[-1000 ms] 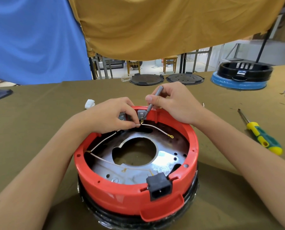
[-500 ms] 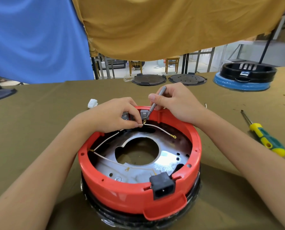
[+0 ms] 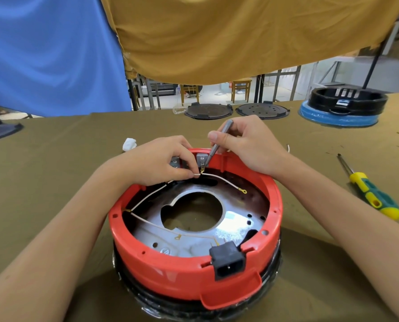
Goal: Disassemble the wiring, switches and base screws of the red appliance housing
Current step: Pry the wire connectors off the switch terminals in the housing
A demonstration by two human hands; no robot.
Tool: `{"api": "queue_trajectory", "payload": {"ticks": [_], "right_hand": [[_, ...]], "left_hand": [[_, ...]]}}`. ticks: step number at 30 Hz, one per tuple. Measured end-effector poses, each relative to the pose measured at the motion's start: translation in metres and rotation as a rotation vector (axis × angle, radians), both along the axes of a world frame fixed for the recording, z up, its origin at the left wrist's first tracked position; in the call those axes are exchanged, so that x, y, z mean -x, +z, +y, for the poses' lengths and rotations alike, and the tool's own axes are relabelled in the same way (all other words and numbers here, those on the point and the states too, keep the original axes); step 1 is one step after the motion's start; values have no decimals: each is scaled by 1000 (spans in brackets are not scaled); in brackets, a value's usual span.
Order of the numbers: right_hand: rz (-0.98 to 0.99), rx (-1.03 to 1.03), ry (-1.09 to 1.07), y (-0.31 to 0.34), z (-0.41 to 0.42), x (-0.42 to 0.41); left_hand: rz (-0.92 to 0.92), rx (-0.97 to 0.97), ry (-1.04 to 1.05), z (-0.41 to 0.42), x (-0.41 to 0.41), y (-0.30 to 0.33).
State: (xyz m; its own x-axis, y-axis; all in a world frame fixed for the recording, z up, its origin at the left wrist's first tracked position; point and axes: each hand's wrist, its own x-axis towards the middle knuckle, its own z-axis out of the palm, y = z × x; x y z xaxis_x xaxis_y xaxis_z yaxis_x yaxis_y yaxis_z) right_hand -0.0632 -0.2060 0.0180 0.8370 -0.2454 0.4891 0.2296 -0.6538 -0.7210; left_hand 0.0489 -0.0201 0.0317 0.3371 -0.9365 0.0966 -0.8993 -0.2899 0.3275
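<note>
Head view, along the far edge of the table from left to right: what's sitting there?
Dark tray at the left edge → solid black lid → perforated black lid → black housing on a blue base.

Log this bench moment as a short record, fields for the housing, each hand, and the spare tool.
housing: red housing, open side up on the olive table cloth
left hand: pinches the white wire near its terminal
right hand: holds the slim grey tool, tip at the grey switch
spare tool: yellow-green screwdriver lying to the right
</note>
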Motion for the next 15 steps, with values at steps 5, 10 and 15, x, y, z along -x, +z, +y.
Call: {"api": "queue_trajectory", "payload": {"ticks": [5,10,15], "right_hand": [[22,-59,30,-1,-1,-1],[103,-68,36,-2,-2,-5],[85,-96,41,-3,-2,-3]], "left_hand": [[4,-5,-2,0,-1,0],[-1,-10,2,0,-1,-1],[6,-7,6,0,-2,-1]]}}
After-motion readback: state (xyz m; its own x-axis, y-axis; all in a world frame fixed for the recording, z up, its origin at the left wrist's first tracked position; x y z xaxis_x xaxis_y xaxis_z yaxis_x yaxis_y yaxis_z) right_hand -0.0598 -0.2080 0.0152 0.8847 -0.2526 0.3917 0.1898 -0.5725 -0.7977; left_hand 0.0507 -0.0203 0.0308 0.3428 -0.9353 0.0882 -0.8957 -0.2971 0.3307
